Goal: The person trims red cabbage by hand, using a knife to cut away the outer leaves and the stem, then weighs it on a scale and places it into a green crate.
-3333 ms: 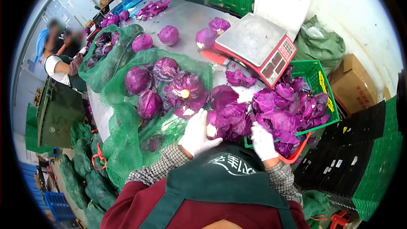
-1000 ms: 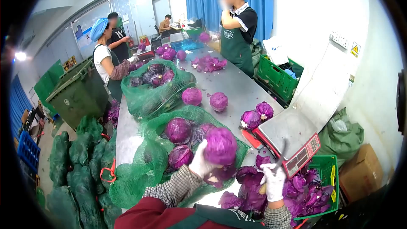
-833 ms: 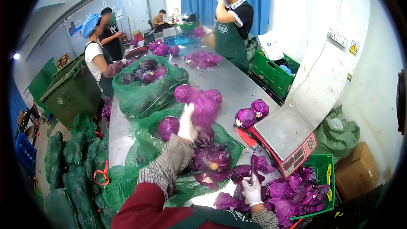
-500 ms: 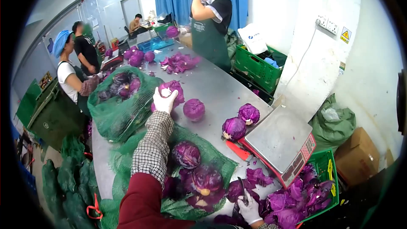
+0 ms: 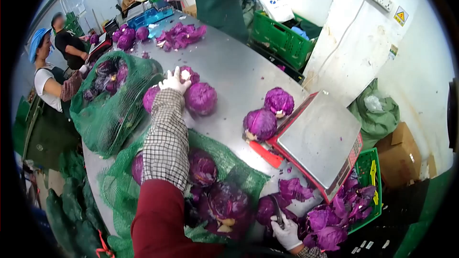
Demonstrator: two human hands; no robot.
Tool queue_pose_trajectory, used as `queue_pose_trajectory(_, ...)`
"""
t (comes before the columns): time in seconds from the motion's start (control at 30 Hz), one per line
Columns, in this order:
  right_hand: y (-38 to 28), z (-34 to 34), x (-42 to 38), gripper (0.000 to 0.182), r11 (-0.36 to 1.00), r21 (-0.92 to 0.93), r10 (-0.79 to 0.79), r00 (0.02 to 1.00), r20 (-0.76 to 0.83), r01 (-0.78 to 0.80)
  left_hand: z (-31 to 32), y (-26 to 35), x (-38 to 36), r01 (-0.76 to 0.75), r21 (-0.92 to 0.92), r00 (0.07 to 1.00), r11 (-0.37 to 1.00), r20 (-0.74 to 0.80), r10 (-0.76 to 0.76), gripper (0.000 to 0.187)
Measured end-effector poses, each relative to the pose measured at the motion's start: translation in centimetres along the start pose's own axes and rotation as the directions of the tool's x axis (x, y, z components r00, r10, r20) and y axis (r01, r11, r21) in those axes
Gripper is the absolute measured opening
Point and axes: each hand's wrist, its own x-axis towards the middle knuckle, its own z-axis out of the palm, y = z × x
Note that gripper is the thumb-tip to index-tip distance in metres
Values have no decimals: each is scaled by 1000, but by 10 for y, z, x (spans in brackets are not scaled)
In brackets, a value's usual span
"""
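Note:
My left hand (image 5: 174, 82), in a white glove, is stretched out over the table with its fingers spread, touching or just beside a purple cabbage (image 5: 190, 74). Another cabbage (image 5: 201, 98) sits to its right, and one more (image 5: 151, 98) shows to its left. At the lower right, my gloved right hand (image 5: 287, 234) is closed round a dark, thin knife (image 5: 277, 209), partly hidden by the fingers. Cabbage leaves (image 5: 325, 222) lie beside that hand. Below my left forearm, several cabbages (image 5: 229, 203) rest on an open green mesh bag (image 5: 239, 165).
A scale (image 5: 318, 138) stands at the right, with two cabbages (image 5: 260, 124) and a red-handled tool (image 5: 265, 154) beside it. A full mesh bag (image 5: 110, 124) is at the left. Co-workers stand around the far table (image 5: 229, 62). A green crate (image 5: 375, 200) holds leaves.
My left hand has let go of the cabbage, its fingers now spread; that cabbage rests among the others on the table. My right hand keeps the knife. The view has shifted.

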Motion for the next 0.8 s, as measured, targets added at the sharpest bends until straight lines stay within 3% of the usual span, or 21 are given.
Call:
queue_pose_trajectory(0.03,5,0,1,51,998,17,52,998,27,-53,4,-14,7,-9,-53,999,999,45,11,90)
queue_pose_trajectory(0.07,9,2,4,46,996,84,26,1000,11,-26,-10,-17,0,-34,-136,995,990,90,47,89)
queue_pose_trajectory(0.1,9,3,2,41,989,149,6,1000,2,-6,-22,-23,-11,-113,-166,993,980,7,116,85)
queue_pose_trajectory(0.13,-4,-1,1,33,996,85,24,999,27,-26,-32,-26,-24,-163,-227,986,960,-72,150,83)
queue_pose_trajectory(0.17,4,-1,2,25,988,-62,-140,990,17,141,-40,-28,-40,-222,-284,970,933,-159,183,82)
queue_pose_trajectory(0.23,14,2,3,17,904,-177,-397,918,-9,390,-72,-15,-101,-368,-366,927,854,-214,308,79)
queue_pose_trajectory(0.3,22,6,4,19,927,-99,-370,925,-83,362,-91,2,-175,-405,-603,895,688,-107,433,81)
queue_pose_trajectory(0.33,44,8,14,21,802,-267,-574,813,-94,535,-100,11,-218,-374,-669,875,642,-26,483,81)
queue_pose_trajectory(0.37,42,8,13,22,859,-229,-484,872,-74,457,-98,11,-253,-508,-537,805,673,-18,593,71)
queue_pose_trajectory(0.4,39,8,12,24,907,-197,-388,920,-53,371,-83,10,-279,-584,-537,721,609,2,692,70)
queue_pose_trajectory(0.47,53,13,16,41,932,41,-348,921,-175,360,-84,23,-344,-557,-573,644,601,160,748,82)
queue_pose_trajectory(0.5,39,9,10,50,909,142,-348,901,-259,392,-52,18,-354,-634,-518,600,575,140,788,92)
queue_pose_trajectory(0.53,38,-9,4,62,949,91,-271,931,-243,300,-41,17,-376,-631,-434,613,642,228,757,103)
queue_pose_trajectory(0.57,51,-29,6,59,971,16,-227,944,-240,237,-17,12,-392,-743,-311,586,593,125,800,113)
queue_pose_trajectory(0.63,98,-70,8,55,920,-133,-385,779,-495,370,-14,9,-412,-713,-288,660,639,34,751,118)
queue_pose_trajectory(0.7,106,-120,-16,51,865,-446,-456,734,-504,231,-12,4,-426,-726,-244,670,643,-40,742,122)
queue_pose_trajectory(0.73,125,-142,-12,51,912,-385,-371,680,-633,139,-11,1,-431,-695,-251,696,674,-2,718,126)
queue_pose_trajectory(0.77,158,-166,4,51,924,-308,-382,519,-765,227,-8,-2,-436,-676,-239,720,697,-18,693,128)
queue_pose_trajectory(0.8,187,-187,7,52,984,-77,-150,515,-844,160,-13,0,-444,-633,-274,754,724,-9,656,129)
